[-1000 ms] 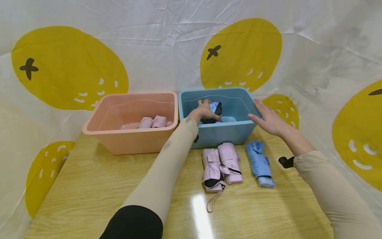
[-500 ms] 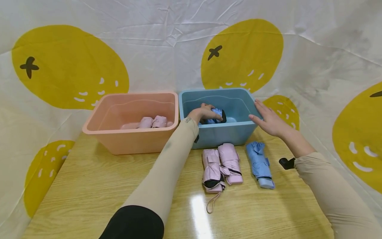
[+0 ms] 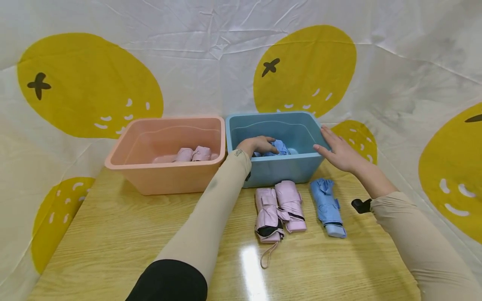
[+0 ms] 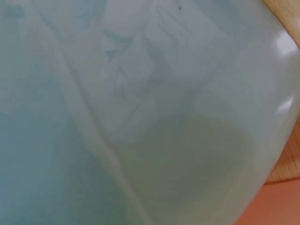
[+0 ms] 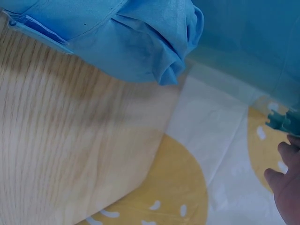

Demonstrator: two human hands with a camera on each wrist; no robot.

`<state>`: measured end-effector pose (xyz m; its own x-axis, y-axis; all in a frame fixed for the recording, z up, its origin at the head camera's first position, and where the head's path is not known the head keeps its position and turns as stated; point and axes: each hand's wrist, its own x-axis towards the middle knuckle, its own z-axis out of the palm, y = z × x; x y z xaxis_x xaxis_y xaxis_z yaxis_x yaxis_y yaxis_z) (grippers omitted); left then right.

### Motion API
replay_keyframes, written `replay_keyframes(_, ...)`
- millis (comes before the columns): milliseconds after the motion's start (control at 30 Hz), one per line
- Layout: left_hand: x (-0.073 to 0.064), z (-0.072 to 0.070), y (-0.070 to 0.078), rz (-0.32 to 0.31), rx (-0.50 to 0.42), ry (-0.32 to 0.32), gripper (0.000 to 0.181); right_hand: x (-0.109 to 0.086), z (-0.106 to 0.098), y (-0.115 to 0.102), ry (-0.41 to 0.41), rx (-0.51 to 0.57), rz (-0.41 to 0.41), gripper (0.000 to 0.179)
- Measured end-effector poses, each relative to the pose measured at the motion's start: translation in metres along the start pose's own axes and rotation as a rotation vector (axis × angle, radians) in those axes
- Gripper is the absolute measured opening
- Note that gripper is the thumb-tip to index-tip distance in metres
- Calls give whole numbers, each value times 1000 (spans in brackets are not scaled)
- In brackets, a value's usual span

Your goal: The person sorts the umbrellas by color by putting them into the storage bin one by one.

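Observation:
My left hand (image 3: 260,144) reaches over the near rim of the blue bin (image 3: 286,169). Its thumb and fingers are spread beside blue folded umbrellas (image 3: 280,147) lying low inside, partly hidden by hand and rim. The left wrist view holds mostly the bin's pale, blurred wall (image 4: 187,93), without the hand. At the bin's right end my right hand (image 3: 339,150) rests with extended fingers on the rim. Below that hand a blue folded umbrella (image 3: 327,207) lies on the table; its gathered cloth fills the top of the right wrist view.
A pink bin (image 3: 169,179) stands left of the blue one, with two pink folded umbrellas (image 3: 193,154) inside. Two more pink umbrellas, one with a wrist loop (image 3: 269,215) and another (image 3: 290,205), lie before the blue bin. A patterned cloth (image 3: 196,62) hangs behind the wooden table (image 3: 132,234).
My left hand has lowered a blue umbrella into the blue bin and its fingers have loosened from it. The umbrella's black part has gone from sight. My right hand stays on the rim.

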<state>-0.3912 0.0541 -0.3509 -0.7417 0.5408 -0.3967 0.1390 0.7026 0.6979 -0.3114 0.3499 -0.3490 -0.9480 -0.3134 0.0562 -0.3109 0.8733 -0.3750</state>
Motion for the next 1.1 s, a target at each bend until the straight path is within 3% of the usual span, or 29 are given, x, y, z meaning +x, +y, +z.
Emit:
replay_keyframes(200, -5, 0, 1, 59, -124, 22, 64, -1, 1, 0, -1, -2, -2, 83)
replay_keyframes(433, -20, 1, 11, 240, -231, 102, 56, -2, 1, 1, -2, 2, -7, 84)
replay_keyframes(600, -50, 5, 23, 352, -295, 194, 51, -3, 0, 1, 0, -2, -6, 84)
replay_keyframes(767, -85, 15, 24, 466, -369, 297, 44, -2, 1, 1, 4, 5, -9, 84)
replay_keyframes(967, -127, 43, 15, 555, -419, 439, 40, -3, 2, 1, 7, 10, -17, 83)
replay_keyframes(1100, -141, 68, 3, 599, -423, 536, 40, -3, 2, 2, 12, 10, -12, 83)
